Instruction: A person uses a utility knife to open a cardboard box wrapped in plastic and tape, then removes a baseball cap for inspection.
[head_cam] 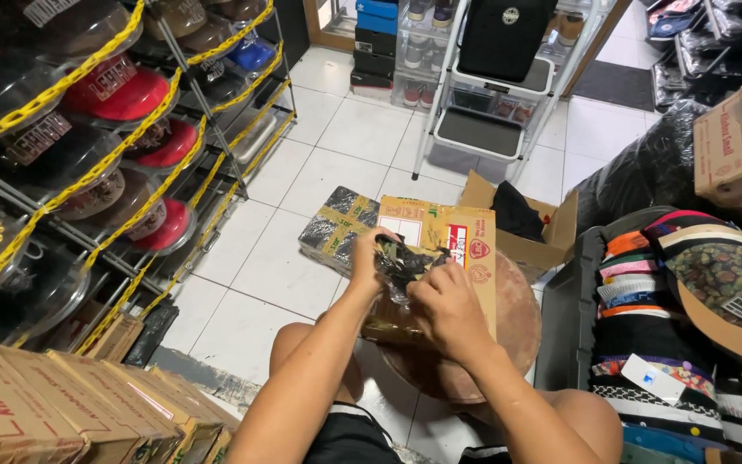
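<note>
My left hand [368, 258] and my right hand [447, 302] both grip a dark item in clear crinkly plastic wrap [401, 268], held over a round brown wooden stool [517, 326] between my knees. A flat cardboard box [448, 236] with red and white printing leans upright just behind the wrapped item. What the plastic holds is not clear.
A taped black-and-yellow parcel [334, 225] lies on the white tiled floor. An open cardboard box [526, 225] sits behind the stool. Stacked caps [689, 292] are at right, a cap rack with yellow tape [88, 163] at left, boxes [70, 404] at lower left, a step stool [491, 103] behind.
</note>
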